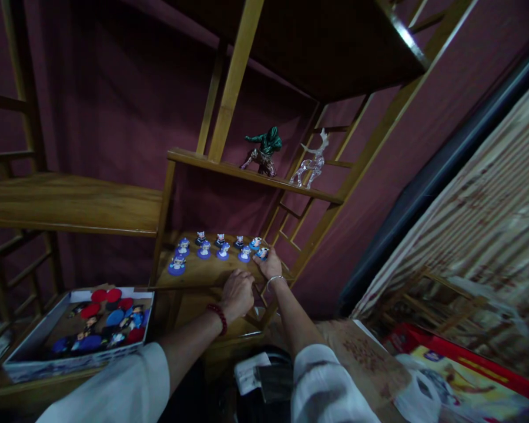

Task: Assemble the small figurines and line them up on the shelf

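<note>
My right hand (270,265) reaches onto the small wooden shelf, its fingers closed on a blue-and-white figurine (263,252) at the right end. Just behind that piece stands another blue-and-white figurine (255,242). My left hand (238,294) is at the shelf's front edge with curled fingers; whatever they may hold is hidden. Purple-based figurines (204,250) stand in a row across the shelf, with one purple figurine (177,264) farther forward at the left. Several dark little figurines (220,239) line up behind them.
Above are a green hooded statuette (265,151) and a clear deer figure (311,164) on an upper shelf (229,169). At lower left, a shallow box (22,365) holds several figurines and red discs. A wooden upright (161,235) bounds the shelf's left side.
</note>
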A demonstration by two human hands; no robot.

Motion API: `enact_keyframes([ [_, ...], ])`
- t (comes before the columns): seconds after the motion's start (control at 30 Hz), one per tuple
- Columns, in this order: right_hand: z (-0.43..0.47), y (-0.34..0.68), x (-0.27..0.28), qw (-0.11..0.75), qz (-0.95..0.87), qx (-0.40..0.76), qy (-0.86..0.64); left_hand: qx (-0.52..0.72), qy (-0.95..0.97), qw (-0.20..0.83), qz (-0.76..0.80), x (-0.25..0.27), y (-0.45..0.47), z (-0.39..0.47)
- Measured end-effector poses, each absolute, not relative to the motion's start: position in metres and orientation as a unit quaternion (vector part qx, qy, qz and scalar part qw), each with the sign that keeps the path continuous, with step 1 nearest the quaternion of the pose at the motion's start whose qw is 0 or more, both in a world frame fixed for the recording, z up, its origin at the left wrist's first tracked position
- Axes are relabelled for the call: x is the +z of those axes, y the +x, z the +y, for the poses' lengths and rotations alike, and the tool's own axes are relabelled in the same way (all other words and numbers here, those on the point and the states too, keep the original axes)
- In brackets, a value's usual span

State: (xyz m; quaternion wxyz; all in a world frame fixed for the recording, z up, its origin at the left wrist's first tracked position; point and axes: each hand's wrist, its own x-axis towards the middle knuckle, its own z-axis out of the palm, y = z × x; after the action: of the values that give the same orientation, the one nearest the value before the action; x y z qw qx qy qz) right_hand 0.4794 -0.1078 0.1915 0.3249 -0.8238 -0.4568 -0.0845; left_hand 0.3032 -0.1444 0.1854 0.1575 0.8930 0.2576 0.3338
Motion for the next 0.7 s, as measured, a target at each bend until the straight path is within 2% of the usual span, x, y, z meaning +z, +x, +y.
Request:
enact_keyframes([
  [0.27,-0.1038,0.4821,0.1915,0.300,-0.453,-0.081,-0.835,0.361,0.884,0.162,0.250,0.1784,0.3033,-0.1405],
  [0.7,-0.1039,0.4824,0.1900,0.310,-0.456,-0.093,-0.829,0.347,0.887,0.175,0.249,0.1804,0.2996,-0.1424],
])
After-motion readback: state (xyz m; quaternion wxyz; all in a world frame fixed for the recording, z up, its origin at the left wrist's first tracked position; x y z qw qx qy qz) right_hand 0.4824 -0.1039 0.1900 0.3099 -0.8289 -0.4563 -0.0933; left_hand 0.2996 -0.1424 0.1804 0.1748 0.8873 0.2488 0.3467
